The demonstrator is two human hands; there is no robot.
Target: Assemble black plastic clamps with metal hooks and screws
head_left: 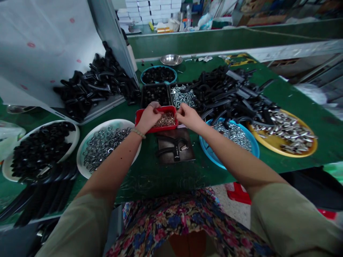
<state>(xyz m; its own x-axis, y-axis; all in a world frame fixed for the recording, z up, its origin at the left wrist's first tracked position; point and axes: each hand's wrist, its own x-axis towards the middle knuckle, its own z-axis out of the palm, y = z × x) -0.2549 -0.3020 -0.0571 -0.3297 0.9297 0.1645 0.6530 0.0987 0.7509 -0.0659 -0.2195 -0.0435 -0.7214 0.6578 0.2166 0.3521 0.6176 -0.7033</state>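
Observation:
My left hand (150, 117), a beaded bracelet at its wrist, reaches over the left part of a red bin (157, 129) of small copper-coloured pins (167, 120). Its thumb and fingers come together above the pins; what they hold, if anything, is hidden. At the bin's right end, my right hand (188, 117) has its fingertips pinched, and I cannot make out anything in them. Nearer to me, a black plastic grip-shaped part (174, 147) lies on a dark metal plate (189, 156), with a small spring (184, 147) beside it.
Left stand a white tray of metal rings (100, 148) and one of black caps (37, 148). Behind are black bins with screws (183, 95) and dark parts. Right are a heap of black handles (227, 89), a blue tray (257, 151) and a yellow tray (268, 142) of metal parts.

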